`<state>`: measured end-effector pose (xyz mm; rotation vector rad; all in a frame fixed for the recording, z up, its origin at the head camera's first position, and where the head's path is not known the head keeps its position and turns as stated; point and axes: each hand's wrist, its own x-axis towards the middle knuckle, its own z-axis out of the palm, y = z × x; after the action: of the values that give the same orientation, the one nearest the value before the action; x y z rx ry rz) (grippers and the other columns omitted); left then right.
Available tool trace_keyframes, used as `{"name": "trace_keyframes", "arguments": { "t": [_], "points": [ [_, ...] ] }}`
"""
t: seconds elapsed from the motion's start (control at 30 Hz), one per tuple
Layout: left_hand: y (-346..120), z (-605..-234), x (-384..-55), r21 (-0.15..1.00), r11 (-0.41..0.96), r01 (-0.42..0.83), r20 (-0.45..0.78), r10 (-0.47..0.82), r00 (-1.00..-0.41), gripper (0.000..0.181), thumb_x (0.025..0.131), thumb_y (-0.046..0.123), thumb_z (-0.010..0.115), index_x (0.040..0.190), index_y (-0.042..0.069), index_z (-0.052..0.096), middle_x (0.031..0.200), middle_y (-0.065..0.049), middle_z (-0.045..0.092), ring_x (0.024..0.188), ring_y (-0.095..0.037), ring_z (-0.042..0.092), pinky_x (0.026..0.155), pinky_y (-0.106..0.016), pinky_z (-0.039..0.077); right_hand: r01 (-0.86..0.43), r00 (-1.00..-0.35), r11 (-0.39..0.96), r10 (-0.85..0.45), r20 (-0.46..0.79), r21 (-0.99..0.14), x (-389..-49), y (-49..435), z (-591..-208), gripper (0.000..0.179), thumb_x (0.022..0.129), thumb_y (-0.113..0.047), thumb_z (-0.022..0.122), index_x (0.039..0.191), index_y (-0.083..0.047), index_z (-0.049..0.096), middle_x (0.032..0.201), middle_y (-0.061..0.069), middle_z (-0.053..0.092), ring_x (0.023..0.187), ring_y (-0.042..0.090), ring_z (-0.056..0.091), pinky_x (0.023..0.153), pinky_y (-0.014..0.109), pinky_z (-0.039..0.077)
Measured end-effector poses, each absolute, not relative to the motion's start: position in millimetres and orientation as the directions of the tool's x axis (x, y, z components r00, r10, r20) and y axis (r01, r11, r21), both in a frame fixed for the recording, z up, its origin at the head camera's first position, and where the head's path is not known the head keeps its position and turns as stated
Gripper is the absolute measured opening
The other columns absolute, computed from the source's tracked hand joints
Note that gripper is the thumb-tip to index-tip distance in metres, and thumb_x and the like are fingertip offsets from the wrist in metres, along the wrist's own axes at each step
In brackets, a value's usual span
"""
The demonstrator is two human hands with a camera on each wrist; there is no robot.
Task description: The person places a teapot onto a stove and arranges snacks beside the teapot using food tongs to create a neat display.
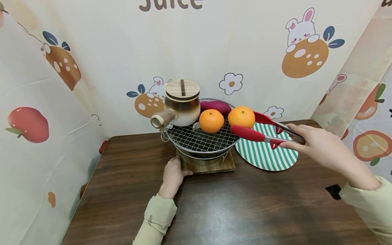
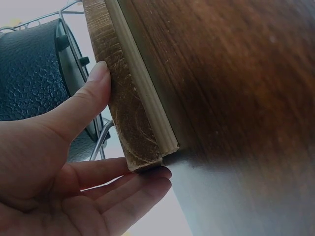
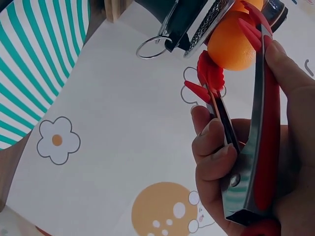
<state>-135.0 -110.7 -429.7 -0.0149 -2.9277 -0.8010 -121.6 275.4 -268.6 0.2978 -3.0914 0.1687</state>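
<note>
My right hand [image 1: 326,149] grips metal tongs [image 1: 286,132] with red tips. Between those tips sits a mandarin orange [image 1: 241,117], at the right rim of a round wire grill rack [image 1: 211,144]. A second mandarin [image 1: 211,121] rests on the rack, with a purple sweet potato [image 1: 221,107] behind it. To their left stands a clay teapot [image 1: 186,112] with a wooden lid. My left hand [image 1: 172,175] holds the front left corner of the wooden board [image 1: 214,168] under the stove; its thumb [image 2: 96,81] presses one face, its fingers the edge.
A green-and-white striped round mat [image 1: 269,153] lies right of the stove, partly beneath the tongs. The dark wooden table [image 1: 229,207] ends at the printed cloth walls [image 1: 260,44] behind and at both sides. A small black patch [image 1: 333,191] is near my right sleeve.
</note>
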Motion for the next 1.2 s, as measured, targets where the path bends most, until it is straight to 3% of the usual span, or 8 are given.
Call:
{"name": "trace_keyframes", "arguments": {
  "t": [1.07, 1.2],
  "points": [
    [-109.7, -428.5, -134.2, 0.499, 0.866, 0.040, 0.111, -0.018, -0.994, 0.068, 0.062, 0.028, 0.089, 0.111, -0.011, 0.064, 0.101, -0.024, 0.067, 0.090, -0.041, 0.067, 0.076, -0.046, 0.056, -0.202, -0.979, 0.975, -0.199, 0.035, -0.094, -129.1, 262.7, -268.9, 0.094, 0.080, -0.070, 0.058, 0.146, -0.005, 0.041, 0.136, 0.028, 0.052, 0.111, 0.044, 0.056, 0.076, 0.060, 0.052],
    [-110.2, -428.6, -134.4, 0.504, 0.863, 0.037, 0.108, -0.021, -0.994, 0.067, 0.062, 0.028, 0.089, 0.111, -0.011, 0.064, 0.101, -0.024, 0.067, 0.091, -0.041, 0.067, 0.077, -0.046, 0.056, -0.183, -0.983, 0.976, -0.181, 0.031, -0.114, -127.8, 266.2, -268.2, 0.094, 0.081, -0.069, 0.058, 0.146, -0.005, 0.040, 0.138, 0.028, 0.050, 0.116, 0.046, 0.052, 0.081, 0.063, 0.049]
  ]
}}
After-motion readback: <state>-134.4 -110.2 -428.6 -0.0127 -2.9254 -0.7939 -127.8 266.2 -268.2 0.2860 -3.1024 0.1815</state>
